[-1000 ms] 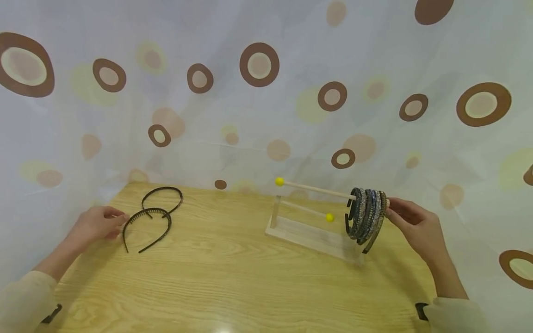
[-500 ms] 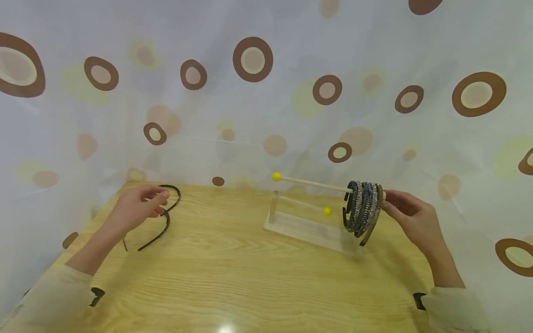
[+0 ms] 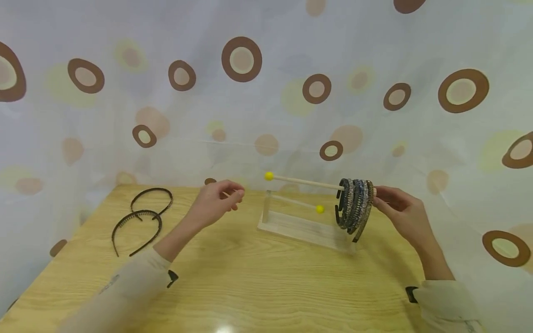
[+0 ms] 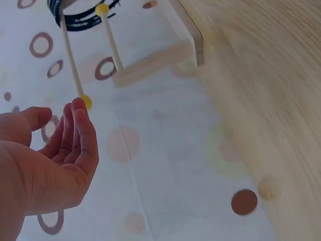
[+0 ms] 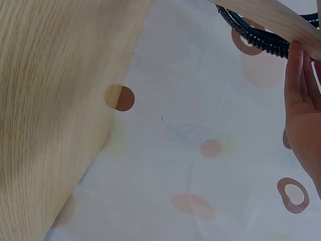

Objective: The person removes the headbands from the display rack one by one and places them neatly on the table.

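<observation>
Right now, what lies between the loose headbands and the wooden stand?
In the head view: the left hand, holding nothing, with tabletop showing below it.

wooden table (image 3: pixel 266 291) | left: two black headbands (image 3: pixel 143 212) | right: wooden stand (image 3: pixel 306 227)

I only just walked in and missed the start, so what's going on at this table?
A person's right hand holds one end of a wooden stand, next to a bunch of headbands hung on its upper rod. The left hand is empty, raised near the yellow ball on that rod's free end. Two more dark headbands lie on the table, off to the left.
</observation>
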Motion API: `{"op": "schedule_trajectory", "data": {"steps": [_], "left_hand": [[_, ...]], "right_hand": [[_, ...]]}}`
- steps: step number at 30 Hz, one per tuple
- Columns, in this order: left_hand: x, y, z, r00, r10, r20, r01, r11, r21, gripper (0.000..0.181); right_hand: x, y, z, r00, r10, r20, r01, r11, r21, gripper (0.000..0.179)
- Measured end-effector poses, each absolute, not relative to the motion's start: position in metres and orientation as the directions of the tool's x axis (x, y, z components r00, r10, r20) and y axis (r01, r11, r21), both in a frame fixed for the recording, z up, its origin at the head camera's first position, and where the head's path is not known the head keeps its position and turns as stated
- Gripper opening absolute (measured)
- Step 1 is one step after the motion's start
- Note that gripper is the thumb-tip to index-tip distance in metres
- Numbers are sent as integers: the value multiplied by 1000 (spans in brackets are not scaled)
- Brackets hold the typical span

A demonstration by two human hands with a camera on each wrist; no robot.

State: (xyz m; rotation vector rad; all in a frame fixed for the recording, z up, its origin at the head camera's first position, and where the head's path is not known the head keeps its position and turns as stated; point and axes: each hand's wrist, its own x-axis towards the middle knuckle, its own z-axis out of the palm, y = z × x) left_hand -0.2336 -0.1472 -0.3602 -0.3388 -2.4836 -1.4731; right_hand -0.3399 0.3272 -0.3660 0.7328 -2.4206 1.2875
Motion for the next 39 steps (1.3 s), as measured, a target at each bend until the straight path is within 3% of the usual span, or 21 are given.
{"op": "schedule_trajectory", "data": {"steps": [8, 18, 22, 28, 39], "left_hand": [[-265, -54, -362, -891, 239, 386, 452, 376, 809, 20], [-280, 17, -385, -891, 311, 330, 423, 305, 853, 35], [-286, 34, -391, -903, 302, 307, 393, 287, 874, 40], [-289, 48, -398, -891, 382, 246, 394, 377, 838, 55], [-283, 52, -397, -864, 431, 260, 435, 377, 818, 45]], "right_hand": [[-336, 327, -362, -818, -304, 488, -575, 427, -697, 34], [-336, 325, -360, -830, -303, 468, -557, 458, -692, 36], [-335, 327, -359, -832, -299, 467, -554, 452, -699, 35], [-337, 328, -362, -834, -296, 465, -552, 453, -700, 35], [-337, 330, -362, -834, -301, 462, -552, 458, -697, 35]]}}
